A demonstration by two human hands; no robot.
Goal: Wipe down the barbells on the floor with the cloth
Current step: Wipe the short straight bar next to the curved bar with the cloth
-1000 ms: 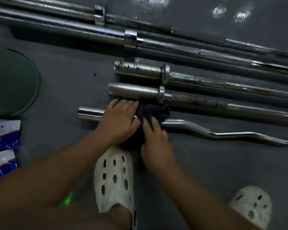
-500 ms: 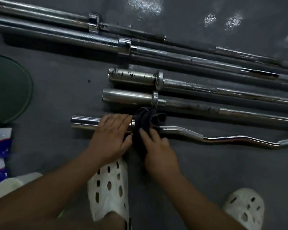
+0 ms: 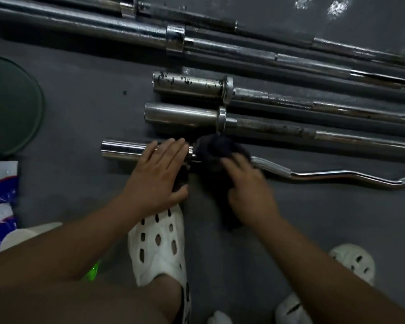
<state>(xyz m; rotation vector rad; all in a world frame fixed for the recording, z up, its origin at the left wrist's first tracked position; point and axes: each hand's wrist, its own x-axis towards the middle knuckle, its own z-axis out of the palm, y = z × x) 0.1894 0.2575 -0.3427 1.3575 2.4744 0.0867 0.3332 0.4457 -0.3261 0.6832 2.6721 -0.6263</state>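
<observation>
Several steel barbells lie side by side on the dark floor. Nearest to me is a chrome curl bar point(image 3: 325, 175) with a wavy shaft and a shiny sleeve point(image 3: 122, 149) at its left end. My left hand point(image 3: 158, 176) rests flat on that sleeve with straight fingers, just left of the collar. A dark cloth point(image 3: 216, 148) is bunched over the bar right of the collar, and my right hand point(image 3: 248, 185) grips it there. Beyond lie two shorter-ended straight bars, one smooth point(image 3: 180, 114) and one with a pitted sleeve point(image 3: 187, 85).
Two longer bars point(image 3: 232, 46) run along the back. A dark green round object point(image 3: 12, 108) lies at the left edge, with blue-and-white packets point(image 3: 0, 181) below it. My white clogs point(image 3: 159, 244) stand close under my hands; the second clog point(image 3: 353, 263) is at lower right.
My right hand with the cloth has slid a little to the right along the curl bar, uncovering the collar. My left hand stays on the sleeve.
</observation>
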